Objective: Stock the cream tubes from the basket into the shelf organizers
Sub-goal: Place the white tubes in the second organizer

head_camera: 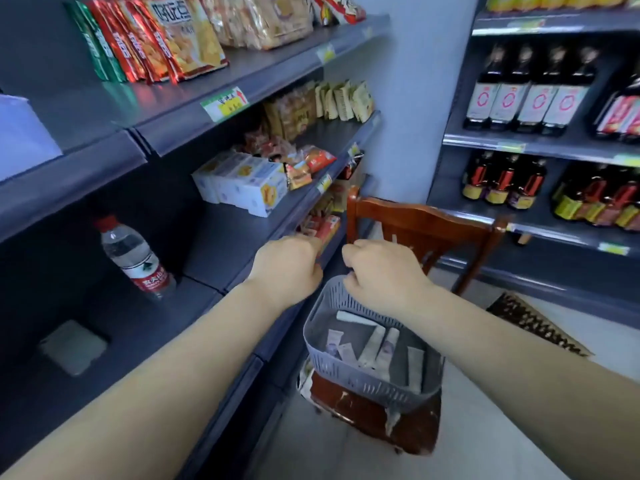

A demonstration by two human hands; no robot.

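Tubes (pixel 375 344) of cream lie loose in a grey slotted basket (pixel 363 379), pale and mostly white, pointing various ways across its floor. The basket sits on the seat of a dark red wooden chair (pixel 420 223), which stands in the aisle just beside the dark grey shelving (pixel 221 251) on the left.

Both bare forearms reach forward over the basket. The left hand (pixel 289 265) hovers at the front edge of the shelf, fingers curled under so that only its back shows; whether it holds anything cannot be told. The right hand (pixel 384 271) hangs above the basket's far rim, its fingers likewise curled down and away from the camera, so its grip cannot be told either. Neither hand touches the tubes inside.

On the shelf near the left arm a clear water bottle (pixel 133 258) with a red cap and red label stands tilted in the wide view, and a flat pale square thing (pixel 74 346) lies closer in. Further along sit white and yellow boxes (pixel 242 183), with small packets behind them. The shelf above carries red and yellow snack bags (pixel 156 36). To the right, a second rack holds rows of dark bottles (pixel 526 91) with pink labels. A patterned mat (pixel 533 323) lies on the floor behind the right arm
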